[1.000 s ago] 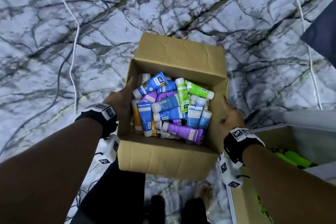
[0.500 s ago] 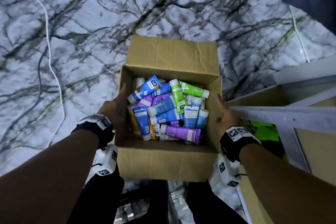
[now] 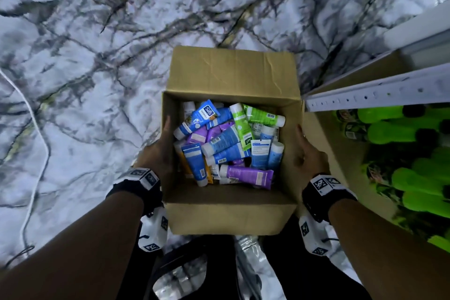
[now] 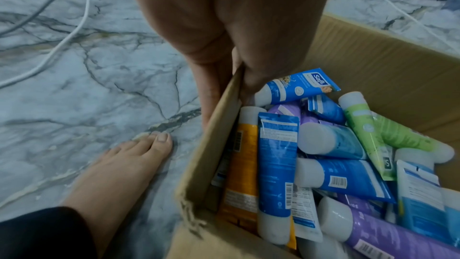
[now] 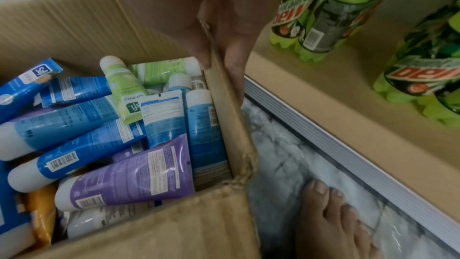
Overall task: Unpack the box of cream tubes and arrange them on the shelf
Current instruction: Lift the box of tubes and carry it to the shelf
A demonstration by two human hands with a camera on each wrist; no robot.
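Note:
An open cardboard box (image 3: 231, 217) is held above the marble floor, full of several cream tubes (image 3: 226, 143) in blue, purple, green and orange, lying jumbled. My left hand (image 3: 165, 139) grips the box's left wall (image 4: 214, 145), thumb inside against a blue tube (image 4: 296, 88) and fingers outside. My right hand (image 3: 304, 148) grips the right wall (image 5: 231, 115) the same way, thumb inside near a green tube (image 5: 161, 70). The shelf (image 3: 375, 95) stands just right of the box.
Green soda bottles (image 3: 401, 129) fill the wooden shelf board (image 5: 336, 90), which has a white front edge (image 5: 323, 141). A white cable (image 3: 36, 153) runs over the floor at the left. My bare feet (image 4: 129, 164) stand below the box, one by the shelf base (image 5: 331, 214).
The box, still held by both hands, has come closer to the shelf on the right, and more of the shelf and its green bottles now shows. The grip has not changed.

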